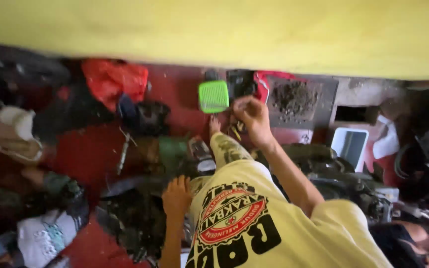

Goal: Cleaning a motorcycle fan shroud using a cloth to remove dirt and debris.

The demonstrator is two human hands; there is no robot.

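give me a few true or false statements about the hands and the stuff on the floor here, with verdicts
1. The right hand reaches toward the dark items beside the green square basket. True.
2. The green basket is held in the left hand. False: that hand is low down, far from the basket.
3. The floor is red. True.
4. The wall is blue. False: it is yellow.
5. A red bag lies at upper left. True.

Dim, motion-blurred view; bright wash across the top.
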